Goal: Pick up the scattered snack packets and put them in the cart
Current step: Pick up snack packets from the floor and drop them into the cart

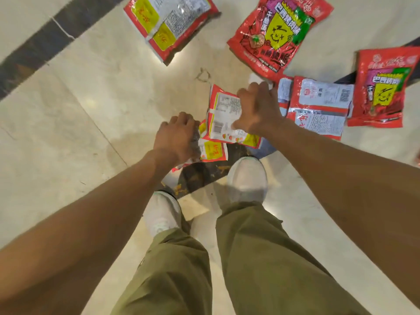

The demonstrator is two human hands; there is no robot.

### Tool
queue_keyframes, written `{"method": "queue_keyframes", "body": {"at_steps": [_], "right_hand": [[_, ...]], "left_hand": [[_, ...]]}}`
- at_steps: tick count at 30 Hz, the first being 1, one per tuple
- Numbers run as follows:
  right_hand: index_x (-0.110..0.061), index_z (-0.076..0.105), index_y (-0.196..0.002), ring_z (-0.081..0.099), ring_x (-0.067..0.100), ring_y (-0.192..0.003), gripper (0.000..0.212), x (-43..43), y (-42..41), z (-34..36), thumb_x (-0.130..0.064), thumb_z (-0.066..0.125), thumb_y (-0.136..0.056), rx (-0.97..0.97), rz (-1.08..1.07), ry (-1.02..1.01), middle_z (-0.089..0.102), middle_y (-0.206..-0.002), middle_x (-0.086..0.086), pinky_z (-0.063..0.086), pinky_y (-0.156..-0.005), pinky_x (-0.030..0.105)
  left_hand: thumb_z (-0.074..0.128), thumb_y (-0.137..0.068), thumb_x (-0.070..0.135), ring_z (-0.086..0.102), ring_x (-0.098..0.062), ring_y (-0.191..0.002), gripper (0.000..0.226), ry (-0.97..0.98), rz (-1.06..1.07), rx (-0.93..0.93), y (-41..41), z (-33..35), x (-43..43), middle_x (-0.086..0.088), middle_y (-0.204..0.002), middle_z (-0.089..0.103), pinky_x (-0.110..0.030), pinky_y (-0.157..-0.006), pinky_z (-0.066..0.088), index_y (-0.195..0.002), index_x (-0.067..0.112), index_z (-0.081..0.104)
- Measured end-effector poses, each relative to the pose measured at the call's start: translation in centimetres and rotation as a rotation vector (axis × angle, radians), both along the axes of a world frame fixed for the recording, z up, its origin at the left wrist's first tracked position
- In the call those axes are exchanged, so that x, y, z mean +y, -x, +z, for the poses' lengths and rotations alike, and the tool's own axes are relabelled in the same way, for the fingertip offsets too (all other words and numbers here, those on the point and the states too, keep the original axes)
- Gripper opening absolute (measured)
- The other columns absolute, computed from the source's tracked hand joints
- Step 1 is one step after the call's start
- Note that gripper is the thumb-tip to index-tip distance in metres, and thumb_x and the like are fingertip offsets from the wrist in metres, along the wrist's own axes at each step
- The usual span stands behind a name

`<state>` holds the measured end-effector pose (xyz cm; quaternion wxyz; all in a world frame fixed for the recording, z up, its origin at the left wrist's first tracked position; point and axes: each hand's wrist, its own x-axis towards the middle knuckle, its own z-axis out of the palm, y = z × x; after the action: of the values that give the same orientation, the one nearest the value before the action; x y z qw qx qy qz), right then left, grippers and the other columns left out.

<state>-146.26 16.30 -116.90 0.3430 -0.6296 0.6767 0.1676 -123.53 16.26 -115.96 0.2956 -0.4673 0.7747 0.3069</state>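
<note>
A: Forearms (91, 212) are reaching down past olive trousers (177, 269). What are the hands doing?

B: Her or his right hand (256, 108) is clutching a white-backed packet (223, 117) at frame centre; the left hand (177, 135) is gripping a second packet (213, 151) just below-left of it.

A: And beyond them?

B: Four are lying on the pale floor (68, 110): top packet (168, 23) upper middle, red packet (279, 35) upper right, label-side packet (318, 108) and edge packet (386, 87) at right.

Glossy, crinkled plastic-film snack packets (280, 32) lie on a smooth, polished stone-look floor (68, 105); matt olive cloth trousers (261, 258)
</note>
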Motion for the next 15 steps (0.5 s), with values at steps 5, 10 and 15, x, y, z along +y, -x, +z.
{"method": "queue_keyframes", "body": {"at_steps": [5,10,15], "right_hand": [[-0.01,0.059,-0.128,0.06,0.038,-0.119,0.059,0.8,0.8,3.3,-0.038,0.085,-0.082,-0.19,-0.197,-0.164,0.065,-0.127,0.018,0.047,-0.089,0.039],[-0.011,0.059,-0.135,0.063,0.03,-0.123,0.054,2.5,1.2,11.2,-0.028,0.08,-0.088,-0.357,-0.632,-0.076,0.069,-0.132,0.012,0.047,-0.097,0.035],[-0.019,0.06,-0.135,0.067,0.025,-0.119,0.06,5.4,1.8,24.4,-0.02,0.078,-0.078,-0.517,-1.045,-0.11,0.07,-0.13,0.005,0.052,-0.106,0.046]], "left_hand": [[0.083,-0.073,0.054,0.065,-0.039,-0.104,0.061,-0.202,0.292,-0.044,-2.2,3.0,-1.4,-0.01,-0.111,0.071,-0.036,-0.077,0.048,-0.116,0.018,0.059],[0.079,-0.059,0.045,0.069,-0.027,-0.11,0.067,-0.278,0.736,0.142,-4.8,10.9,-2.0,-0.001,-0.118,0.075,-0.047,-0.097,0.055,-0.121,0.025,0.064],[0.083,-0.072,0.009,0.075,-0.015,-0.1,0.053,-0.35,1.111,0.357,-5.5,25.0,-2.7,0.008,-0.11,0.078,-0.037,-0.089,0.062,-0.121,0.022,0.068]]}}
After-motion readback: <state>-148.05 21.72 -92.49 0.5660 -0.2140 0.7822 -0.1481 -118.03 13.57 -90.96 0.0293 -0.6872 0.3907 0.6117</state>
